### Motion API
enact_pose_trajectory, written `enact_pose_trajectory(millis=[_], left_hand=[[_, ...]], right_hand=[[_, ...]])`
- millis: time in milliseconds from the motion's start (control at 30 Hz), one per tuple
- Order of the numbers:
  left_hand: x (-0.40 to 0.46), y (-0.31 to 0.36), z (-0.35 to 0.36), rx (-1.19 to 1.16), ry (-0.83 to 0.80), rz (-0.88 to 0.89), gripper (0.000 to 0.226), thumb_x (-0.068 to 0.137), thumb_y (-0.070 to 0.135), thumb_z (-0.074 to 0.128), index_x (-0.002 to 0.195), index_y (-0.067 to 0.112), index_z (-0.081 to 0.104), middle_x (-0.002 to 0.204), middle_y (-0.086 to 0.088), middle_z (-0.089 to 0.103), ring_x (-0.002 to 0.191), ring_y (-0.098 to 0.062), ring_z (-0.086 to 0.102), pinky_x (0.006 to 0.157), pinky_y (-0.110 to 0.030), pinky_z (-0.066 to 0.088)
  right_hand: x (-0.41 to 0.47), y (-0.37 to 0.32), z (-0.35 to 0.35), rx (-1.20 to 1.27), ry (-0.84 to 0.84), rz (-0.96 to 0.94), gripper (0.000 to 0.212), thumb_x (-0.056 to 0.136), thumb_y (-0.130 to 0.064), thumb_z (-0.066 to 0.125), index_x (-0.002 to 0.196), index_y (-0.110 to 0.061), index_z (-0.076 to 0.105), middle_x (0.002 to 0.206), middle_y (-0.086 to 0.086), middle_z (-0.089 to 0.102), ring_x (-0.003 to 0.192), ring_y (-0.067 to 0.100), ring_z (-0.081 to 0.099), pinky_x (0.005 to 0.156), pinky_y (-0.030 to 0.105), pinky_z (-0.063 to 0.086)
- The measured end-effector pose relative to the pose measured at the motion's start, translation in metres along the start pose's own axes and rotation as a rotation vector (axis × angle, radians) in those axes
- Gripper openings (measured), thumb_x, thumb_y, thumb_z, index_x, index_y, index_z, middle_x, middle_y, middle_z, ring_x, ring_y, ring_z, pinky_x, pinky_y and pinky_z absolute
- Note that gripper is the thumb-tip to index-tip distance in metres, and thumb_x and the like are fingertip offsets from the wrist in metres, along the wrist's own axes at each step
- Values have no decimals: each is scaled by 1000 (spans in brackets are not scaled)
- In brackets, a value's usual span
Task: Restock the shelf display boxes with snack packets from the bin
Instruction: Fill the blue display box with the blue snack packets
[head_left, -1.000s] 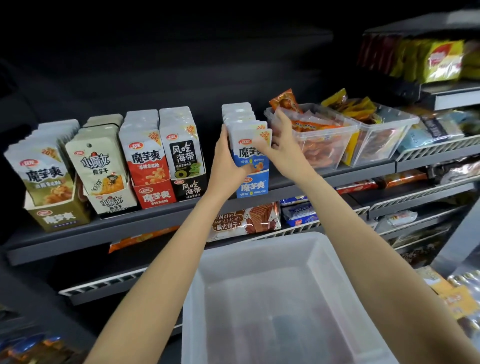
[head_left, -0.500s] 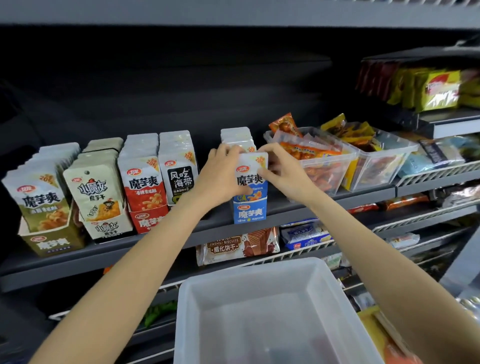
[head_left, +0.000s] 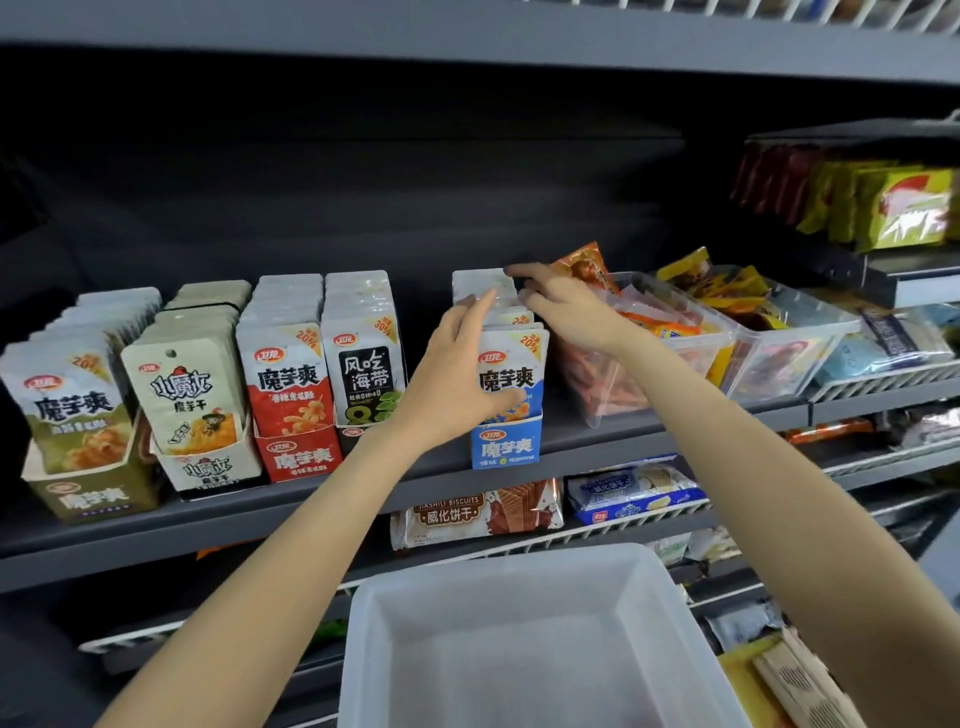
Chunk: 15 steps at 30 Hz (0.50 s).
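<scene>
The packets (head_left: 511, 364) under my left hand (head_left: 457, 384) are smooth, glossy plastic film, printed bright. Their blue display box (head_left: 506, 447) looks like matt printed card. The shelf (head_left: 156, 525) is matt dark grey painted metal. The near bin (head_left: 467, 587) is frosted, translucent white plastic; the tubs (head_left: 727, 338) to the right are clear, shiny plastic.
</scene>
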<state>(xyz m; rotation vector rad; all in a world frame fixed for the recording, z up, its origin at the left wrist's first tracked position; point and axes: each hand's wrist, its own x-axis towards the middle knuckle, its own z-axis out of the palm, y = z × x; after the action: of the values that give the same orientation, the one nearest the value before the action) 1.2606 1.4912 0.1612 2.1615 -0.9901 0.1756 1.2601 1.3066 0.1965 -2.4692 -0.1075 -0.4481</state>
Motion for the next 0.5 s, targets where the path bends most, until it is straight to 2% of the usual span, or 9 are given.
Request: enact_pose_trajectory(millis=[100, 200, 300, 400, 467, 500], left_hand=[[11, -2, -1, -1, -53, -111, 112, 71, 31, 81, 150, 30, 1, 157, -5, 2, 143, -21, 16, 113, -36, 28], [19, -2, 1, -70, -101, -175, 122, 69, 23, 83, 150, 30, -7, 158, -9, -1, 142, -22, 22, 108, -34, 31], [20, -5, 6, -122, -36, -174, 127, 65, 18, 85, 150, 27, -9, 155, -7, 13, 138, -20, 28, 107, -34, 35], [20, -12, 10, -251, -2, -223, 140, 57, 19, 89, 147, 27, -18, 148, 0, 26, 132, -17, 37, 106, -40, 39], [21, -15, 12, -396, -30, -264, 142, 57, 14, 90, 147, 24, -20, 142, 7, 37, 127, -13, 45, 104, -35, 41], [19, -16, 12, -436, -31, -280, 137, 59, 11, 88, 148, 22, -15, 140, 7, 42, 124, -11, 48, 101, -30, 42]], right_hand=[[16, 5, -2, -190, -131, 41, 43, 100, -16, 41, 142, -10, 37, 144, 12, 41, 131, 24, 40, 104, 25, 30], [20, 7, -1, -210, -149, 57, 44, 98, -19, 45, 141, -10, 38, 140, 12, 45, 127, 25, 44, 99, 26, 34], [19, 8, 3, -92, -78, 11, 36, 95, -7, 48, 130, -6, 46, 127, 13, 54, 116, 24, 52, 88, 20, 40], [14, 9, 5, 6, -35, -35, 28, 91, 4, 46, 117, -5, 53, 116, 12, 59, 105, 22, 57, 86, 24, 45], [9, 9, 6, 37, 6, -81, 26, 89, 6, 48, 110, -6, 57, 110, 9, 62, 98, 19, 59, 85, 25, 49], [5, 7, 6, 39, 34, -97, 24, 89, 5, 49, 107, -7, 58, 107, 6, 63, 94, 16, 60, 82, 21, 49]])
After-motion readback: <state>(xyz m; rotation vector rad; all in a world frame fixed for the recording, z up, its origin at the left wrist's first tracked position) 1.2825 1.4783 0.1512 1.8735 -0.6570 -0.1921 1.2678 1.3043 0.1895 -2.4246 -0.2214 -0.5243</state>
